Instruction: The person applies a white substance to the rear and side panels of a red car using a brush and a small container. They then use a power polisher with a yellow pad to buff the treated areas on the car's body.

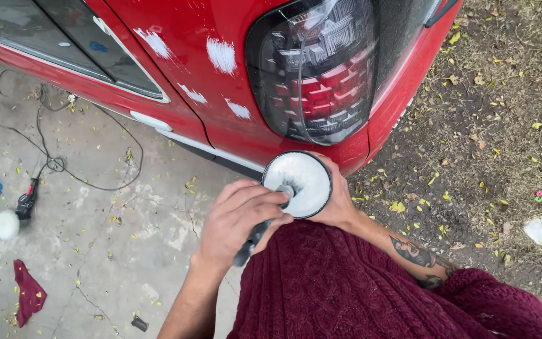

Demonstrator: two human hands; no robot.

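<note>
At the centre of the frame, the right hand [340,204] cups a round white tin [297,183]; the left hand [243,216] holds a dark brush [260,233] dipped in it. Drips could land on the red car [233,107] just above, if the brush is overloaded.

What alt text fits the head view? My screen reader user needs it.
A right hand holds a round tub of white paste while the left hand dips a dark tool into it, beside a red car dabbed with white patches near its tail light. A polisher and rags lie on the concrete.
</note>
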